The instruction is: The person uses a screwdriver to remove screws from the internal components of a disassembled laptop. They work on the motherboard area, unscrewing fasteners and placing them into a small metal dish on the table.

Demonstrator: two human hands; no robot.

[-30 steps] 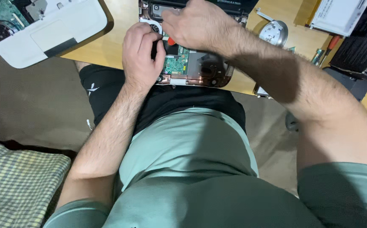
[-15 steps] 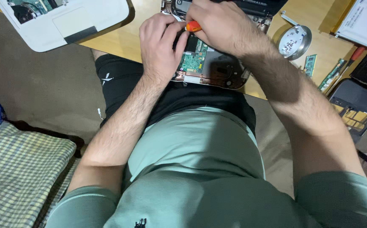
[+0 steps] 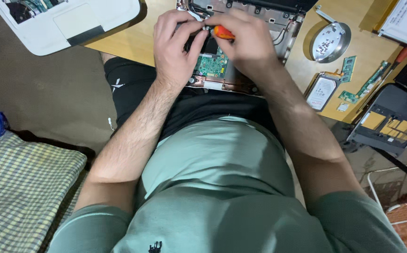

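You wore a sage-green T-shirt (image 3: 217, 187) with short sleeves that ended above your elbows, the cloth smooth and plain except for a small dark emblem (image 3: 155, 246) low on the front. Below it you had black shorts (image 3: 133, 89), and a small white mark (image 3: 117, 85) showed on the leg nearest the table edge. Your forearms were bare and hairy from sleeve to wrist. Your left hand (image 3: 175, 47) and right hand (image 3: 245, 44) were bare too, with no gloves, watch or rings that could be seen.
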